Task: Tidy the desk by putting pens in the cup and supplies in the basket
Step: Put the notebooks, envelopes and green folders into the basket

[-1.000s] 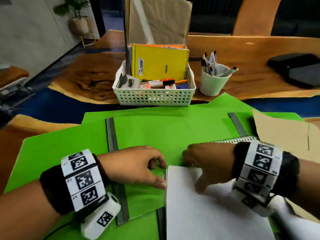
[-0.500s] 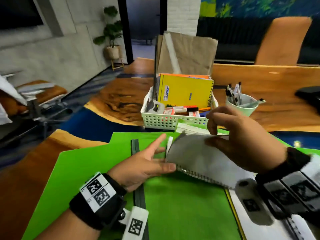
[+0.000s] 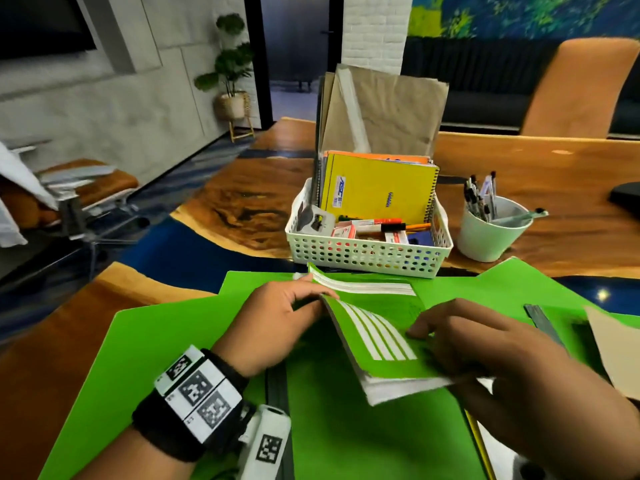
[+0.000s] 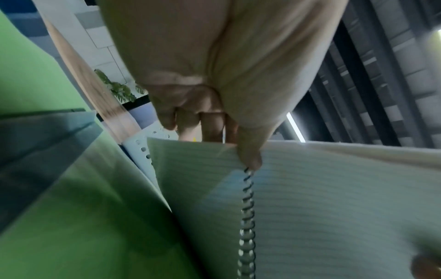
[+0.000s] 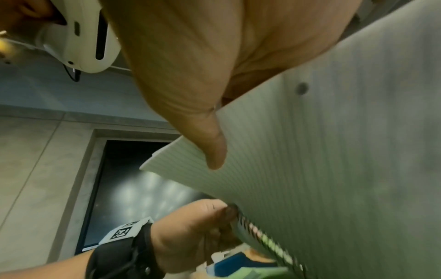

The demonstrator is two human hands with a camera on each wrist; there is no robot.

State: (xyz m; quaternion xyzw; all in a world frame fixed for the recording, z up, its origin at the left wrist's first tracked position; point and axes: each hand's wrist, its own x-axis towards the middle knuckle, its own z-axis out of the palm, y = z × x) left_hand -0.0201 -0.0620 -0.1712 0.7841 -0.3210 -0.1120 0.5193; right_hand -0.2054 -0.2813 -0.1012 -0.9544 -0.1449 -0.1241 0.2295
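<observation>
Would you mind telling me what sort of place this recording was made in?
Most likely an office or meeting room: a long wood-and-blue-resin table, a white basket of notebooks and stationery, a cup of pens, and a potted plant by a dark doorway.

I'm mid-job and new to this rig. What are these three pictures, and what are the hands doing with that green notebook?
No machine here: a person wears three cameras. The head view looks down at the desk; each wrist view looks along one hand.

The left hand grips the green spiral notebook at its wire spine; the thumb shows at the coil in the left wrist view. The right hand holds its other side, fingers on the cover, thumb under lined pages. The notebook is lifted, partly open.

Behind stand a white basket with a yellow notebook and a white cup of pens. Green folders cover the desk.
</observation>
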